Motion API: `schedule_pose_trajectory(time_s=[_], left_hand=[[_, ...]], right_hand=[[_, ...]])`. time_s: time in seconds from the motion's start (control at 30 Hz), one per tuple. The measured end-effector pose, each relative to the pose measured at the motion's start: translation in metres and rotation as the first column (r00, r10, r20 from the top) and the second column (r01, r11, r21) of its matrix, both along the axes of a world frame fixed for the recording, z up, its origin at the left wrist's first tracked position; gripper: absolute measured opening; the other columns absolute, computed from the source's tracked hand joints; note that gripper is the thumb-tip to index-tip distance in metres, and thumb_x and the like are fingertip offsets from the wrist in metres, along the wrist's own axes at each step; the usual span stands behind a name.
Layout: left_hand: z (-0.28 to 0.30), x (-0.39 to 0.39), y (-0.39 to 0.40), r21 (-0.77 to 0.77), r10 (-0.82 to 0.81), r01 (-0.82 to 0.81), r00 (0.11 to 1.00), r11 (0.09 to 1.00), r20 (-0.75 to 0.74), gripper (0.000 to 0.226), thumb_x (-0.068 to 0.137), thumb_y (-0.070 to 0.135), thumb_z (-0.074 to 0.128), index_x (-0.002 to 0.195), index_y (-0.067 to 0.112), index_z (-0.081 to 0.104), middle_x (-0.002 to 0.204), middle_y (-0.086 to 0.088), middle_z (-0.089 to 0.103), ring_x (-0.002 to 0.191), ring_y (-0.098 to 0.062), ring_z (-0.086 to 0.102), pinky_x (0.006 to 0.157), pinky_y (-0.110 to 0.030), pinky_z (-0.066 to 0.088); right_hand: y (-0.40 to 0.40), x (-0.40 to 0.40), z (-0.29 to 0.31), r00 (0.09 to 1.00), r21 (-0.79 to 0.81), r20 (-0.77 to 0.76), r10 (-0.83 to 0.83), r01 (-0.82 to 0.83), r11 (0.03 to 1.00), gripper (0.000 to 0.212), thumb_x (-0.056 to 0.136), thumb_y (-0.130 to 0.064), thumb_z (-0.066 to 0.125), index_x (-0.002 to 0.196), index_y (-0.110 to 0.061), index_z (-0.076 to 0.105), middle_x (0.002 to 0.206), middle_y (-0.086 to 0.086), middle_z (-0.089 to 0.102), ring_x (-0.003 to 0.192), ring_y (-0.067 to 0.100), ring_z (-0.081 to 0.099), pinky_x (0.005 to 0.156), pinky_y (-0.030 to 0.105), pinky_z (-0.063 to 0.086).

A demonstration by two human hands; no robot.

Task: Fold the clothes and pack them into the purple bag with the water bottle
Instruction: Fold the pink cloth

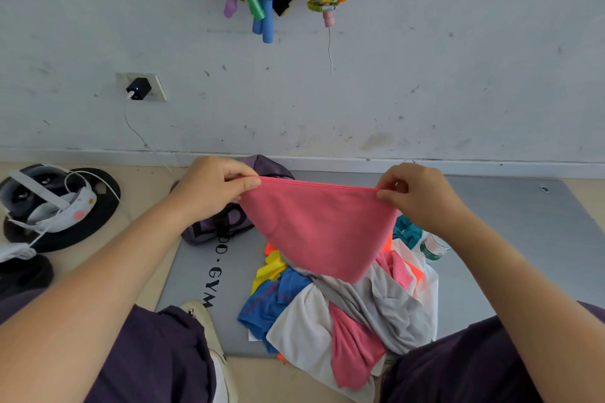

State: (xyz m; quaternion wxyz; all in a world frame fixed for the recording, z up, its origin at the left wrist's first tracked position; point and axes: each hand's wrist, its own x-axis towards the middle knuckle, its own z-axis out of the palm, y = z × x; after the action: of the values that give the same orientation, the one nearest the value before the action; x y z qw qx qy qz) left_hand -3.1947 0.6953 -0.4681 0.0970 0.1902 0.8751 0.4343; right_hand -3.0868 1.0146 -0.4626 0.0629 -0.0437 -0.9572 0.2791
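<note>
Clothes pile (340, 307) on mat (510, 222)

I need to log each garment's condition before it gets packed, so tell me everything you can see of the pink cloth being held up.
The pink cloth is a plain coral-pink piece of soft, matte fabric with a stitched hem along its top edge. It is held in the air, the top edge stretched nearly taut between the left hand and the right hand, each pinching a corner with its fingers. Below, it sags to a rounded point that overlaps the clothes pile on the grey mat; whether it touches it cannot be told.
</note>
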Motion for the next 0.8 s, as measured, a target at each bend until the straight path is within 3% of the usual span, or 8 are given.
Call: schedule_pose_trajectory(time_s=[0.1,0.23,0.3,0.37,0.43,0.5,0.67,0.8], left_hand=[[0.002,0.002,-0.001,-0.022,-0.046,0.047,0.999,0.999,0.025,0.021,0.090,0.011,0.068,0.084,0.031,0.073,0.079,0.009,0.075,0.079,-0.010,0.072,0.079,-0.032,0.061],[0.004,0.004,-0.002,-0.025,0.031,-0.031,0.999,0.999,0.013,0.009,0.092,0.019,0.066,0.085,0.021,0.071,0.079,0.003,0.074,0.071,-0.021,0.073,0.075,-0.038,0.061],[0.008,0.003,-0.001,-0.009,0.086,-0.086,0.996,0.996,0.002,0.013,0.094,0.025,0.063,0.090,0.015,0.069,0.085,-0.002,0.073,0.064,-0.024,0.072,0.073,-0.042,0.060],[0.013,0.003,-0.001,0.050,0.133,-0.135,0.990,0.990,0.047,0.018,0.096,0.028,0.061,0.093,0.011,0.064,0.094,-0.010,0.069,0.060,-0.025,0.072,0.062,-0.034,0.060],[0.016,0.004,0.000,0.102,0.176,-0.185,0.980,0.977,0.090,0.021,0.094,0.029,0.063,0.093,0.008,0.062,0.093,-0.013,0.067,0.054,-0.023,0.070,0.047,-0.021,0.052],[0.018,0.005,0.001,0.126,0.226,-0.236,0.970,0.964,0.093,0.024,0.089,0.029,0.070,0.090,0.006,0.063,0.088,-0.011,0.071,0.047,-0.021,0.066,0.043,-0.020,0.049],[0.021,0.004,-0.001,0.220,0.255,-0.287,0.953,0.932,0.162,0.013,0.090,0.015,0.069,0.097,0.005,0.066,0.095,-0.011,0.073,0.064,-0.022,0.072,0.065,-0.025,0.060],[0.020,0.005,-0.001,0.276,0.272,-0.312,0.946,0.909,0.176,0.005,0.092,0.014,0.066,0.090,0.010,0.065,0.097,-0.010,0.070,0.082,-0.022,0.069,0.067,-0.022,0.059]], right_hand=[[-0.001,0.000,0.002,0.998,-0.014,-0.065,0.002,-0.003,1.000,0.014,0.084,-0.006,0.068,0.079,-0.019,0.066,0.091,-0.001,0.056,0.079,0.010,0.051,0.069,0.007,0.035],[-0.002,0.001,0.003,0.989,0.077,-0.147,0.003,0.009,0.997,0.001,0.087,-0.016,0.069,0.086,-0.016,0.070,0.100,-0.002,0.053,0.099,0.015,0.041,0.089,0.028,0.032],[-0.003,0.001,0.003,0.993,-0.031,-0.117,-0.012,0.009,0.999,0.014,0.092,-0.022,0.063,0.080,-0.015,0.062,0.084,-0.003,0.053,0.080,0.003,0.046,0.074,0.018,0.036],[-0.003,0.002,0.004,0.996,-0.154,-0.063,-0.063,0.052,0.987,0.028,0.093,-0.032,0.061,0.071,-0.017,0.055,0.065,-0.006,0.051,0.060,-0.001,0.046,0.056,0.012,0.035],[-0.002,0.003,0.004,0.992,-0.246,-0.051,-0.117,0.101,0.964,0.032,0.087,-0.036,0.069,0.067,-0.014,0.058,0.059,-0.006,0.052,0.053,0.001,0.044,0.052,0.013,0.035],[0.000,0.004,0.006,0.988,-0.307,-0.037,-0.151,0.133,0.942,0.026,0.081,-0.034,0.076,0.068,-0.015,0.063,0.060,-0.006,0.058,0.055,0.003,0.047,0.052,0.012,0.037],[0.003,0.006,0.006,0.983,-0.301,-0.039,-0.182,0.162,0.940,0.008,0.090,-0.014,0.064,0.088,-0.022,0.067,0.085,-0.004,0.066,0.082,0.014,0.058,0.070,0.021,0.043],[0.004,0.007,0.008,0.967,-0.413,-0.086,-0.241,0.185,0.892,0.008,0.091,-0.019,0.064,0.083,-0.020,0.065,0.078,-0.004,0.063,0.074,0.012,0.054,0.068,0.023,0.043]])
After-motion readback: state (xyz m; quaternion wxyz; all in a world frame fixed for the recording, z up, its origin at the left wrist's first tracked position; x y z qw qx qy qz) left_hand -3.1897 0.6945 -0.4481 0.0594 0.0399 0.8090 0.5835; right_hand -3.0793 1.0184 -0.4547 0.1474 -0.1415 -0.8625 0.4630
